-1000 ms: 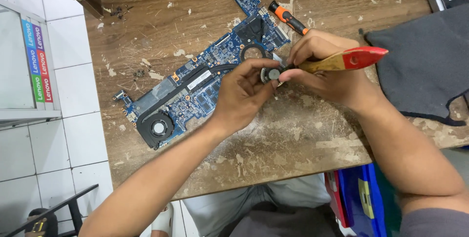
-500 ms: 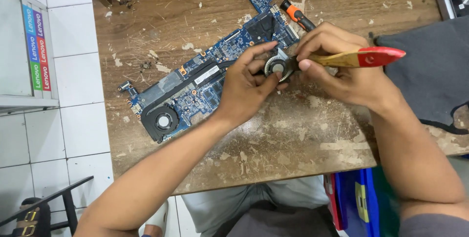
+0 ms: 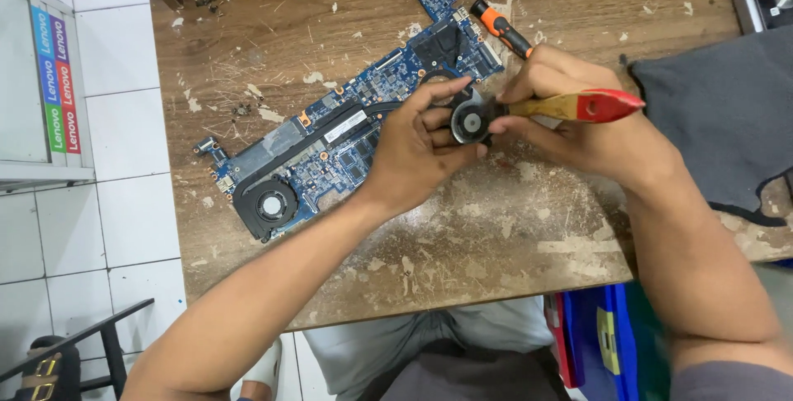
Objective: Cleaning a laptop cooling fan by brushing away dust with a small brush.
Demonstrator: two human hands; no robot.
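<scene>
Barely anything has shifted since half a second ago: both hands stay locked together over the blue circuit board (image 3: 330,149). Head view: left hand (image 3: 413,153) pinches a small round black fan (image 3: 471,123) just above the worn wooden tabletop (image 3: 496,236); right hand (image 3: 570,124) is closed around a brush with a wooden, red-tipped handle (image 3: 578,106), touching the fan. An orange-handled screwdriver (image 3: 500,28) lies behind; grey cloth (image 3: 719,128) sits at right.

An electronics repair workshop: a bare blue laptop motherboard (image 3: 347,141) lies on a scarred, paint-flecked wooden bench (image 3: 462,244), an orange-handled screwdriver (image 3: 500,28) beside it
</scene>
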